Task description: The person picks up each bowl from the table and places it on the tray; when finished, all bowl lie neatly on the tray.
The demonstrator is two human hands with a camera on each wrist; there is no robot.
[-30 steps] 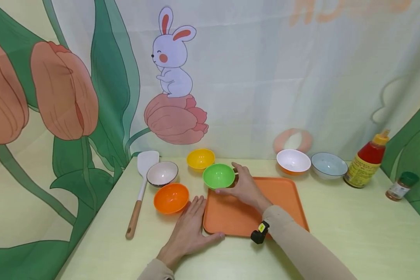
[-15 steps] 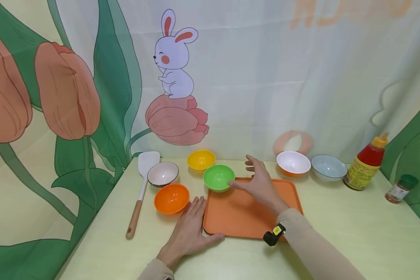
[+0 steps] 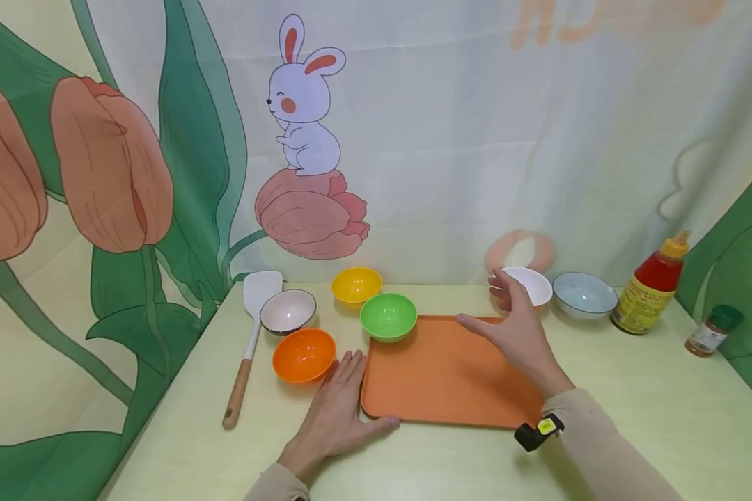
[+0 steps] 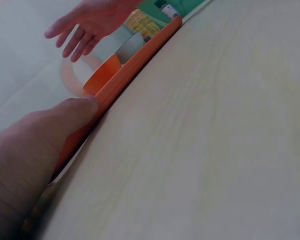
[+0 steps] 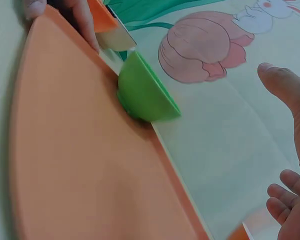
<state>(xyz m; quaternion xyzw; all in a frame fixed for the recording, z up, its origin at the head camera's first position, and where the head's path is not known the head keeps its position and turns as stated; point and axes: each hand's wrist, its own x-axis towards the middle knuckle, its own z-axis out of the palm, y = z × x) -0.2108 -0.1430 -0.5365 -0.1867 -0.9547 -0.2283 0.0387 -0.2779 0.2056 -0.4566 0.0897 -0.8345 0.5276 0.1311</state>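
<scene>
An orange tray (image 3: 451, 376) lies on the table, with a green bowl (image 3: 388, 317) at its far left corner. My left hand (image 3: 338, 410) rests flat at the tray's left edge, fingers straight, its thumb along the near rim; the left wrist view shows that thumb (image 4: 75, 112) against the rim. Above the tray's right part my right hand (image 3: 520, 334) is held with thumb and fingers spread, holding nothing. Its fingers overlap a bowl (image 3: 533, 284), white inside and orange outside, in the head view. In the right wrist view the green bowl (image 5: 142, 92) stands apart from the right hand.
Left of the tray are an orange bowl (image 3: 304, 356), a whitish dark-rimmed bowl (image 3: 288, 312), a yellow bowl (image 3: 356, 287) and a white spatula with wooden handle (image 3: 241, 386). At the back right stand a pale blue bowl (image 3: 584, 295), a red sauce bottle (image 3: 650, 289) and a green-capped jar (image 3: 714, 331).
My right hand has let go of the green bowl and moved right, toward the white-and-orange bowl. The green bowl stays at the tray corner. My left hand has not moved.
</scene>
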